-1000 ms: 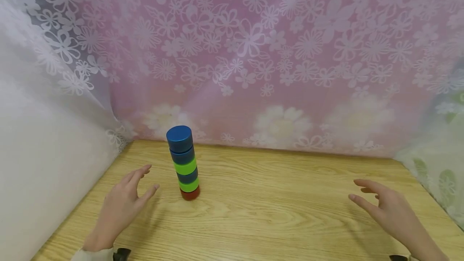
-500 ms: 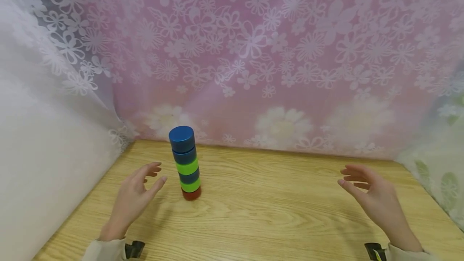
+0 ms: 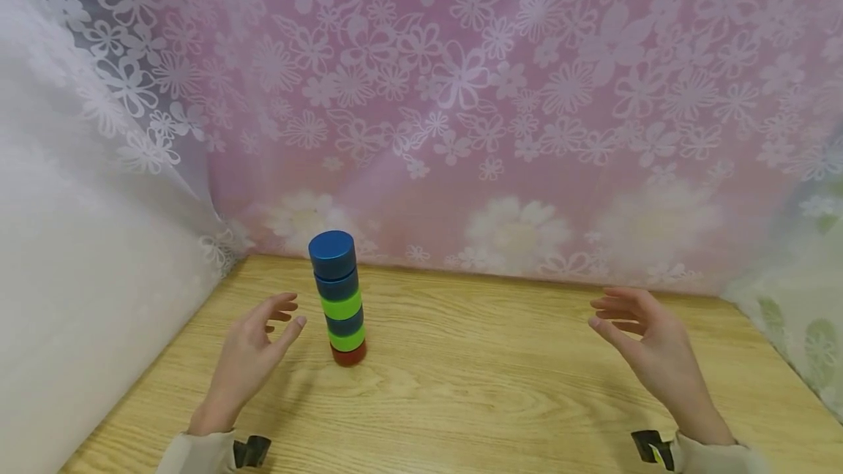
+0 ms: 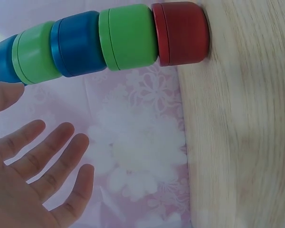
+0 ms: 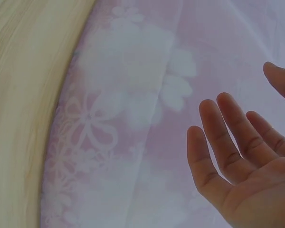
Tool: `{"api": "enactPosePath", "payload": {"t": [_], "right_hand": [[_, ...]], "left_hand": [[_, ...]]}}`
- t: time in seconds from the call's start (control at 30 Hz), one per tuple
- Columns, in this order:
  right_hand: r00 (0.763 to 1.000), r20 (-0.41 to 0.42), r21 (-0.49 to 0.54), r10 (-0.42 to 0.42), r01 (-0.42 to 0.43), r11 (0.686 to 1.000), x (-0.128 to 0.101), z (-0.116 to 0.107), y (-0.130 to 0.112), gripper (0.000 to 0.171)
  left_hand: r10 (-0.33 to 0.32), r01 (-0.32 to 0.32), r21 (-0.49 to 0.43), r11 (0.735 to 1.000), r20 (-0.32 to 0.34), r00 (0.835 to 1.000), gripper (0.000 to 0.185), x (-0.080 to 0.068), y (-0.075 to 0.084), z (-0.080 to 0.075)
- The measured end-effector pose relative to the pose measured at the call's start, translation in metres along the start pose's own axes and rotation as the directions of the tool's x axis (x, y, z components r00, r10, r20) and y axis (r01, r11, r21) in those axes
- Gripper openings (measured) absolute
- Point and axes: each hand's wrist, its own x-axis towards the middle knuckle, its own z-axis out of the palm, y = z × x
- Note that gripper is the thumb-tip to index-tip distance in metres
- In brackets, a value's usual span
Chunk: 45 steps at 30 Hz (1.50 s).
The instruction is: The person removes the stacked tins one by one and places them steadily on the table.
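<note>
Left hand (image 3: 244, 357) nearer, fingers loosely spread, holding nothing; right hand (image 3: 655, 357) likewise, well apart; upright column of glossy blue, green and red cylinders (image 3: 342, 306), long axis vertical, stands on wood-grained bench (image 3: 461, 386) just right of left fingertips.

You are at what looks like a makeshift booth: a wood-grain tabletop (image 3: 461, 386) walled by a pink flowered curtain (image 3: 500, 93) behind, a whitish sheet (image 3: 85, 262) on your left and a green-patterned hanging (image 3: 819, 320) on your right. You cannot tell whether home or lab surrounds it.
</note>
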Motion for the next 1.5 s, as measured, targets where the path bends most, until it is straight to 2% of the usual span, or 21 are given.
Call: {"api": "enactPosePath", "payload": {"t": [0.23,0.6,1.07,1.2,1.5], "right_hand": [[1.0,-0.001,0.029,-0.021,0.021,0.999,0.006,0.005,-0.015,0.04],[0.999,-0.011,0.044,-0.048,0.049,0.998,0.01,0.014,-0.027,0.04],[0.999,-0.006,0.119,-0.049,0.049,0.992,0.016,0.03,-0.044,0.038],[0.998,-0.029,0.134,-0.051,0.054,0.989,0.018,0.033,-0.047,0.038],[0.998,-0.047,0.261,-0.051,0.062,0.963,0.028,0.044,-0.06,0.039]], "left_hand": [[-0.032,0.033,-0.075,0.997,0.01,0.999,0.037,0.002,0.002,0.003],[-0.09,0.091,-0.117,0.989,0.014,0.996,0.037,0.007,0.01,0.005],[-0.101,0.097,-0.175,0.98,-0.016,0.995,0.039,0.012,0.016,0.008],[-0.094,0.089,-0.174,0.981,-0.023,0.995,0.038,0.013,0.018,0.009],[-0.099,0.087,-0.198,0.976,-0.051,0.994,0.04,0.016,0.022,0.008]]}}
